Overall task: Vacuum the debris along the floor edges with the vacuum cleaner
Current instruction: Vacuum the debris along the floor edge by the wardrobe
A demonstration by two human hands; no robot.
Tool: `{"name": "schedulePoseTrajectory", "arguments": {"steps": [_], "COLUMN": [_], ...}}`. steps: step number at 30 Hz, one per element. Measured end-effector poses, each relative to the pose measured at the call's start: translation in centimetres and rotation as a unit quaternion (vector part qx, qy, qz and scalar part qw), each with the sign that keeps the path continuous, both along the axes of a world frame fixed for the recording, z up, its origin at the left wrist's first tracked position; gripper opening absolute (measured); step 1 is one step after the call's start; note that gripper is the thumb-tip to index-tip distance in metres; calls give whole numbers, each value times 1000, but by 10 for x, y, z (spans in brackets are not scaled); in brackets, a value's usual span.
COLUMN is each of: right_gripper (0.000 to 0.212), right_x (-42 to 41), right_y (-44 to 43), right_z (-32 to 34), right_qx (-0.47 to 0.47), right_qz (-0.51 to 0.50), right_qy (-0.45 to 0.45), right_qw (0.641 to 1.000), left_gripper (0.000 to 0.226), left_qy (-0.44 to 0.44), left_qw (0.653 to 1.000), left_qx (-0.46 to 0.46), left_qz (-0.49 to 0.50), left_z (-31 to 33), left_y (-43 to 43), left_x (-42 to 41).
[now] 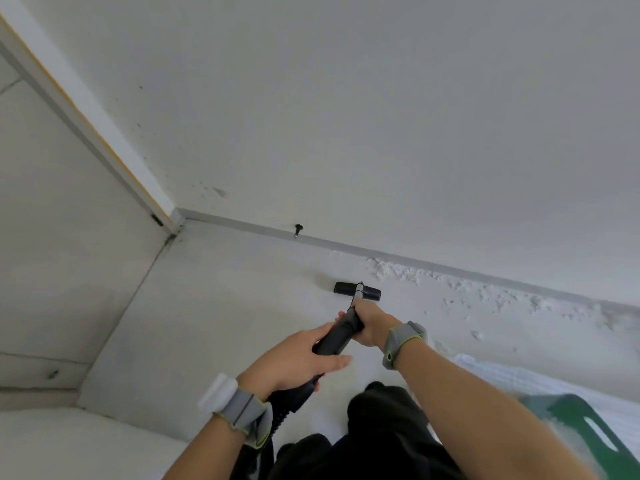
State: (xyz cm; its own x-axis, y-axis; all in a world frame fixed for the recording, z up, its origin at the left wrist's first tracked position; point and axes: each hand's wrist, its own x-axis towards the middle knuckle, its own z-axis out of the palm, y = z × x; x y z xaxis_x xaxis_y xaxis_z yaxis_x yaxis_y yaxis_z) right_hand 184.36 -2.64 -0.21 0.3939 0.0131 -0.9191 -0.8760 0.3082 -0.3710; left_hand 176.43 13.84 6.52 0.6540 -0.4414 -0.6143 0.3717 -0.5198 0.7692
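Note:
I hold a black vacuum wand [337, 336] with both hands. My left hand [294, 360] grips the lower handle part where the ribbed hose begins. My right hand [370, 323] grips the wand higher up, nearer the head. The black floor nozzle [372, 293] rests flat on the pale floor, a short way from the grey baseboard [433, 265]. White crumbly debris [401, 271] lies scattered along the baseboard to the right of the nozzle, stretching toward the right edge.
A black door stopper [298, 230] sticks out of the baseboard left of the nozzle. A door frame [104, 133] meets the wall at the left corner. A green board [585, 424] and white cloth [519, 379] lie at lower right. My dark trouser legs [381, 420] are below.

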Motion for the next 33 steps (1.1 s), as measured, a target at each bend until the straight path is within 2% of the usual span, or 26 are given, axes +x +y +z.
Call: {"name": "schedulePoseTrajectory", "arguments": {"steps": [6, 9, 13, 18, 22, 27, 33], "right_gripper": [18, 22, 17, 31, 32, 26, 30], "right_x": [11, 36, 77, 132, 151, 161, 158], "right_y": [-64, -83, -74, -24, 29, 98, 193], "right_z": [-11, -20, -24, -29, -23, -23, -26], "right_qx": [-11, -9, -27, -32, 5, 36, 47], "right_qz": [-110, -116, -96, -30, 8, 46, 66], "right_qy": [-1, 2, 11, 30, 25, 2, 5], "right_qw": [994, 993, 995, 999, 1000, 998, 997], "left_gripper": [74, 75, 70, 61, 55, 63, 66], "left_qy": [-26, -29, -12, 15, -1, -35, -21], "left_qw": [995, 995, 997, 1000, 999, 994, 993], "left_qx": [32, 39, 37, 6, 21, 84, 88], "left_qz": [-87, -88, -64, 10, 47, 64, 76], "left_z": [-18, -26, -24, -15, -1, -1, -1], "left_y": [-58, -75, -65, -20, 22, 75, 166], "left_x": [38, 64, 97, 134, 137, 132, 125]}}
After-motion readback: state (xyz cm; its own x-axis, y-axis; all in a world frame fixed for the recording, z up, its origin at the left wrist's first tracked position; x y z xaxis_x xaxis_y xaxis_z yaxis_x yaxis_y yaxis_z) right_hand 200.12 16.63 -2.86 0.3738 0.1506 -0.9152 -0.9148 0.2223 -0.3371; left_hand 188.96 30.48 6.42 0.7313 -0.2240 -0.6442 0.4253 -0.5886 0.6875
